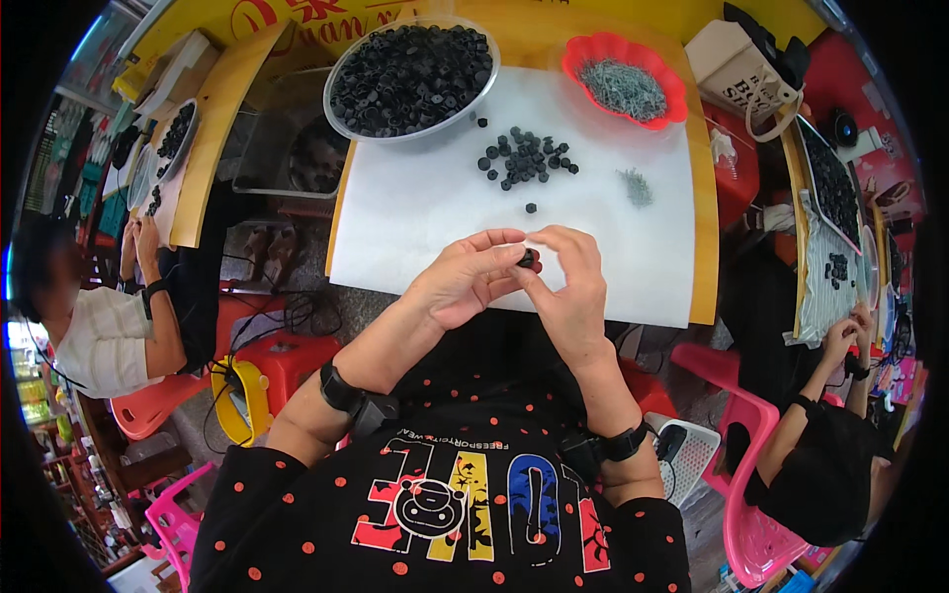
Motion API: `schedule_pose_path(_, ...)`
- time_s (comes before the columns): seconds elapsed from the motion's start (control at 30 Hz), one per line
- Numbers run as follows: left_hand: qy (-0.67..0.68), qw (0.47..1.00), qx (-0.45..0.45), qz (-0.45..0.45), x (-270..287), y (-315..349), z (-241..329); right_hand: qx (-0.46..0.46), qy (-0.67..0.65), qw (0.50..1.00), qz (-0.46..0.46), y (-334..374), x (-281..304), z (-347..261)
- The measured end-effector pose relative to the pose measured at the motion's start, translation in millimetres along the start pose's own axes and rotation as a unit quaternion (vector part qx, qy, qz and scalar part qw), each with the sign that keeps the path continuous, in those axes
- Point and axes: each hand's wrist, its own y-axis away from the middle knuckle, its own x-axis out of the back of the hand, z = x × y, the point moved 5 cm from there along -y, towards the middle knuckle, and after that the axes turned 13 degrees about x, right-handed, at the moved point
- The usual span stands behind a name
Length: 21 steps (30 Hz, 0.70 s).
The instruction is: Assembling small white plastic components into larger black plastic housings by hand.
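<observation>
- Between the facing fingertips lay the small black piece (527,259), partly covered by the fingers that met round it.
- State of grip: I had the left hand (465,284) and the right hand (570,295) set on it from opposite sides, thumbs and fingers pinching it; which hand bore more of the hold I could not tell.
- Long axis: the piece appeared compact, and I could read no long direction in it.
- Straight ahead of the grip, just beyond the index fingers, lay a lone black piece (531,209); neither hand was plainly nearer to it.
- Farther ahead, on nearly the same line, I saw the loose cluster of black pieces (521,161) on the white sheet (415,212).
- Ahead and right of the grip lay the small heap of grey metal bits (636,187), nearer the right hand; beyond it stood the red scalloped bowl (676,107), with similar bits inside.
- Ahead and left stood the clear tub (343,121), heaped with black pieces and nearer the left hand.
</observation>
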Motion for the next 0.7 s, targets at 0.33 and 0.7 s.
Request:
schedule_pose_path(0.33,-0.024,0.999,0.008,-0.024,7,7,12,-0.037,-0.071,0.996,-0.037,-2,1,6)
schedule_pose_path(0.7,-0.098,0.993,-0.05,0.042,0,17,23,-0.008,-0.026,1.0,-0.001,-9,-1,-5)
